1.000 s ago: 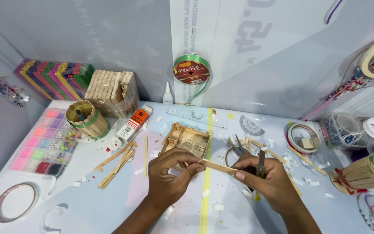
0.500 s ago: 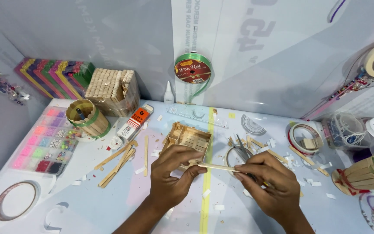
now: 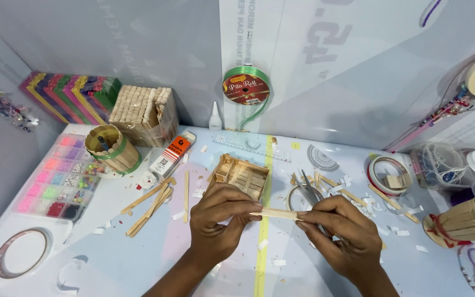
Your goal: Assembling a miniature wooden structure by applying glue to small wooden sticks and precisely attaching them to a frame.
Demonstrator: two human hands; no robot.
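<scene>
left hand [image 3: 221, 217]: fingers clamped on wooden stick [image 3: 276, 214]
right hand [image 3: 339, 231]: pinches stick, also holds scissors [image 3: 310, 193]
risk: thin stick may snap or slip

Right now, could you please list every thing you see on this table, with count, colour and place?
wooden stick: one, pale, held between both hands.
scissors: one pair, grey, behind right hand.
stick tray: one, pale wood, table centre.
loose sticks: several, pale, left of centre.
stick bundle: one, pale, back left.
round stick holder: one, green band, left.
bead box: one, pink and mixed colours, far left.
ribbon roll: one, green, on wall.
tape roll: one, white with red edge, right.
left hand: one, grips stick's end.
right hand: one, grips other end.
</scene>
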